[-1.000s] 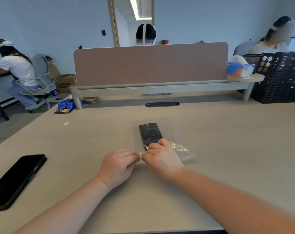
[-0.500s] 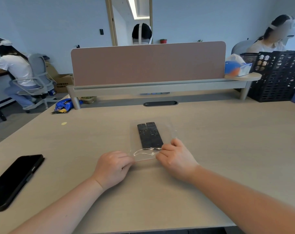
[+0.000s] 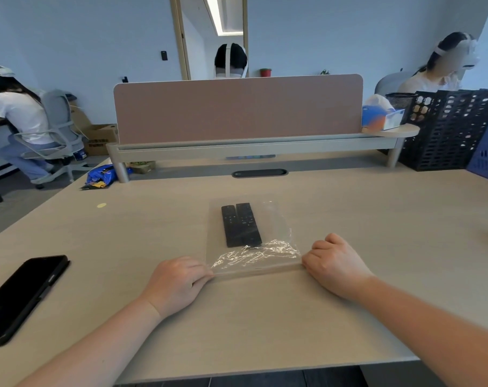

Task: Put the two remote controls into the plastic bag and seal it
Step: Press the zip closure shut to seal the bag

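Head view: the plastic bag (image 3: 248, 233) is laid flat on the desk (image 3: 377, 219), just ahead of both hands, and its near edge, the zip strip (image 3: 258, 270), is stretched straight between them. The left hand (image 3: 178, 283) is clenched on the left corner of that strip, and the right hand (image 3: 335, 263) is pinched on the right corner, fingers curled under. So the sealing step is judged to be basically at its end, or very close.

To do this bit well, the strip should be kept taut and flat on the desk, and the pinch should be run firmly along the full length so no gap is left. The crinkled film (image 3: 254, 254) just beyond the strip suggests a bit of trapped air or slack, so that's probably best pressed out before the last bit is closed. Whether the track is actually locked all the way can't be told from here, so a quick second pass is probably worth it.

As for contents: the 2 remote controls (image 3: 241, 224) are seen inside the bag, side by side and touching, lying flat beyond the hands toward the closed far end, well clear of the strip. Nothing else is seen in the bag. A black phone (image 3: 22, 294) is left out on the desk, well off to the left of the left hand.
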{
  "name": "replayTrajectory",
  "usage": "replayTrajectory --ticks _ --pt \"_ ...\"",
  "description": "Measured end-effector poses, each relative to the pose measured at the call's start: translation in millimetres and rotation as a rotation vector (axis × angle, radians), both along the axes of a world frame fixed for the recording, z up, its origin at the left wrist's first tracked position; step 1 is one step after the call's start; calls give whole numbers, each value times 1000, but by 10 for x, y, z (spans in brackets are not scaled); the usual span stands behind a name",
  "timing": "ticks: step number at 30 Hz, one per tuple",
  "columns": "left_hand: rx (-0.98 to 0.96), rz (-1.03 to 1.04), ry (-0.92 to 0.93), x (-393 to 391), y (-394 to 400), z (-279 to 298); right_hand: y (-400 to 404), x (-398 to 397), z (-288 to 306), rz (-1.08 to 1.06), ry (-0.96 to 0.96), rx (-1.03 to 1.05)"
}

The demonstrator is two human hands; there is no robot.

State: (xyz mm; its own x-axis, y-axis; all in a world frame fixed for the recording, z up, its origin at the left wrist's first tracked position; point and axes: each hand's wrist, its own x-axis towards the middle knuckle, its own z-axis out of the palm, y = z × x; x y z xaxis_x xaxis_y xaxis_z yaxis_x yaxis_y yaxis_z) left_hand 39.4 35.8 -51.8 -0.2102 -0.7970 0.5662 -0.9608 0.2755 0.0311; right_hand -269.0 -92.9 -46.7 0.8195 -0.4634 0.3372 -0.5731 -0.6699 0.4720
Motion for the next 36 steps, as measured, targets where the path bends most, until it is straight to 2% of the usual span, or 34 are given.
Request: replayTrajectory --ticks 7,11,13,15,17,20,24,29,36 --pt "102 -5 -53 -43 74 107 80 -68 66 58 -73 124" --pt "177 90 22 -64 -16 122 158 50 156 65 -389 283" --pt "181 169 85 -115 -102 128 137 179 186 -22 -521 391" --pt "198 236 214 -175 -207 151 66 296 190 -149 -478 527" --pt "216 301 325 -235 -326 182 -3 417 191 -179 -411 615" --pt "302 381 400 -302 -498 208 -105 582 193 -213 -396 700" --pt "437 366 337 -341 -649 184 -202 686 121 -193 -360 786" --pt "420 281 297 -263 -734 113 -259 778 -48 -89 -338 697" --pt "417 320 258 -189 -827 122 -359 879 -69 -141 -331 681"
